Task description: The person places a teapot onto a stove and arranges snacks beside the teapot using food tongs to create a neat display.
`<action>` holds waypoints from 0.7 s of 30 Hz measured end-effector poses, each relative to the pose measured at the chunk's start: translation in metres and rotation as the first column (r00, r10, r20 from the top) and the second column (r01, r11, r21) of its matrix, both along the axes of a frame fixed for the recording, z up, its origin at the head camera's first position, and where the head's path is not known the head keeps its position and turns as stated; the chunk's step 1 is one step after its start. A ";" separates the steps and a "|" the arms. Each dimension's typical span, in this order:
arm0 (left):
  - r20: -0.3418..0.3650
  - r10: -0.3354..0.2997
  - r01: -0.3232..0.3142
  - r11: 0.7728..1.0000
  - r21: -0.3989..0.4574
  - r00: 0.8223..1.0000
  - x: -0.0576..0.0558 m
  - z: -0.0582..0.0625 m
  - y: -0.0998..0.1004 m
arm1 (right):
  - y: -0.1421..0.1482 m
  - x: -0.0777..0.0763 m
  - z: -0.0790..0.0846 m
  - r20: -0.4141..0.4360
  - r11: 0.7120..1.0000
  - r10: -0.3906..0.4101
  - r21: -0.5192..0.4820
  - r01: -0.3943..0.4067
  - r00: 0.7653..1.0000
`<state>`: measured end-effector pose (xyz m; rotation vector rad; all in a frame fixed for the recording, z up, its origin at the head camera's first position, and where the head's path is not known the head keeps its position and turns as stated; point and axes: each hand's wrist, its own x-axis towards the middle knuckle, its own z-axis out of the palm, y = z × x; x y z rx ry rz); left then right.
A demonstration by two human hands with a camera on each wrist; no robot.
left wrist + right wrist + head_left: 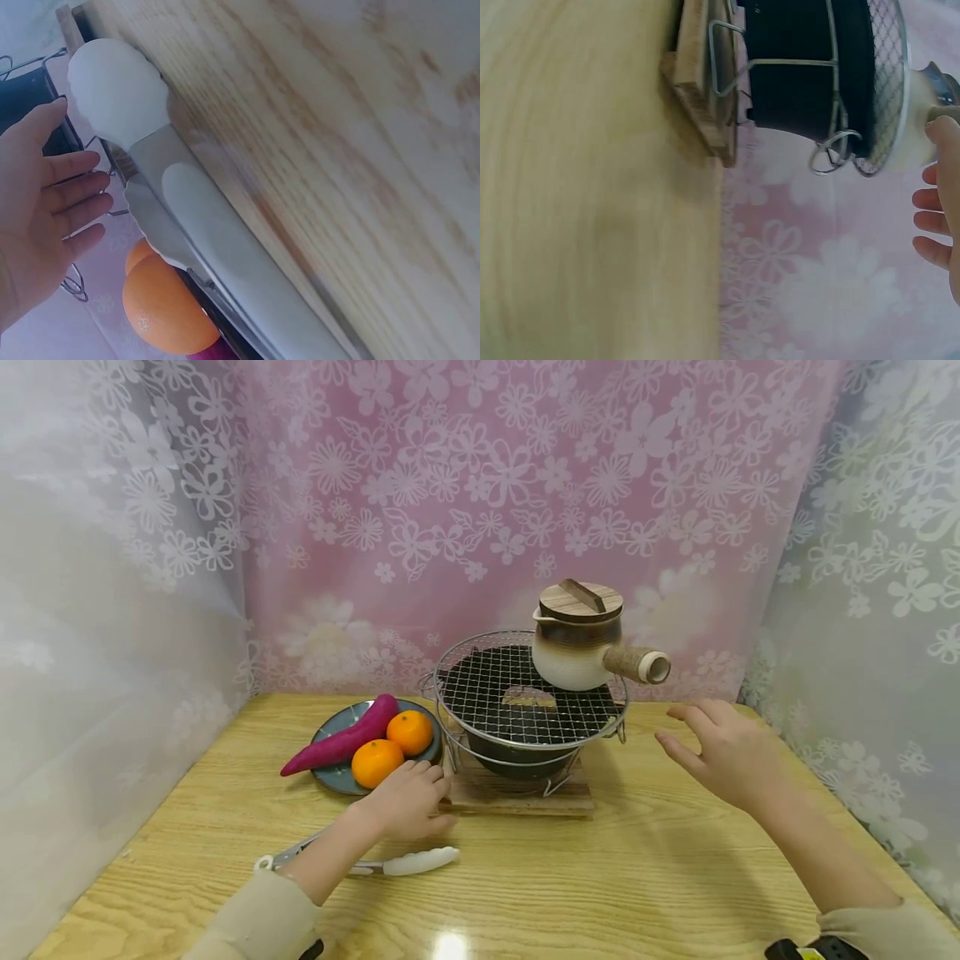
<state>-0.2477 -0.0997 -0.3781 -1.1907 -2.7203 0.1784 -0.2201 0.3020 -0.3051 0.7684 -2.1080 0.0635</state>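
My left hand [411, 797] hovers with relaxed fingers and holds nothing, between the plate and the wooden board, above a pair of tongs with white tips [422, 861]. The tongs lie on the table, partly hidden by my forearm. In the left wrist view, the tongs [232, 255] pass close beside my spread fingers. My right hand [723, 752] is raised to the right of the grill, fingers extended and apart from the pot's handle. A brown and cream pot [573, 656] with a wooden lid [579, 600] sits on the right of the wire grate [495, 714], its twine-wrapped handle [630, 663] pointing right.
The grate tops a black round stove [517, 760] on a wooden board [517, 797]. To its left, a blue-grey plate [335, 781] bears two oranges [377, 763] and a purple sweet potato [341, 743]. Floral curtains [480, 510] enclose the wooden table [540, 893].
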 end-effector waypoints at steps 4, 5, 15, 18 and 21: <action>0.010 0.016 -0.016 1.000 0.005 1.000 0.002 0.004 -0.003 | -0.002 -0.002 -0.016 0.055 1.000 0.020 0.014 -0.021 0.998; 0.016 0.020 -0.020 1.000 0.006 1.000 0.002 0.004 -0.004 | -0.003 -0.002 -0.019 0.071 0.999 0.026 0.027 -0.028 0.997; 0.082 0.056 -0.062 0.995 0.072 0.995 0.005 0.009 -0.020 | -0.020 -0.002 -0.046 0.271 0.973 0.071 0.192 -0.126 0.960; 0.114 0.073 -0.083 0.992 0.091 0.991 0.006 0.011 -0.026 | -0.025 -0.003 -0.053 0.294 0.964 0.070 0.226 -0.141 0.953; 0.157 0.103 -0.121 0.987 0.107 0.982 0.009 0.011 -0.033 | -0.030 -0.004 -0.059 0.304 0.949 0.116 0.245 -0.196 0.945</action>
